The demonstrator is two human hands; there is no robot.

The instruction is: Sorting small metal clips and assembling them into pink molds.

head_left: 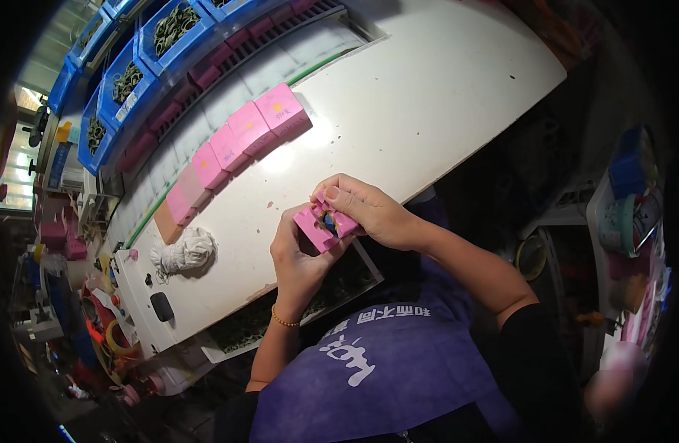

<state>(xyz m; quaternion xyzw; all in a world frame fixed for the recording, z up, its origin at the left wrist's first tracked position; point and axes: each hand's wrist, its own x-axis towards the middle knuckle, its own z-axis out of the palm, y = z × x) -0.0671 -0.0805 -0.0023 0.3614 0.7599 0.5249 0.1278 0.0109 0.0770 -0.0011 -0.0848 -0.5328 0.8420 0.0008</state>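
Just over the near edge of the white table point(428, 96), both my hands hold a pink block point(314, 232) that looks like a rubber mould. It is parted, with a ragged gap down its middle. Something bluish-green shows in that gap, too small to make out. My left hand point(295, 255) wraps round the block's left and lower side. My right hand point(375, 213) grips the upper right part, thumb pressed on the pink rubber. Beyond my hands, a curved row of similar closed pink blocks point(249, 128) stands on the table.
Blue bins point(151, 55) with dark green ring-like pieces line the far left. A white cloth bundle point(184, 252) lies near a tan block point(167, 223). A tray point(369, 269) of dark green pieces sits below the table edge. Shelved containers point(622, 221) stand at right.
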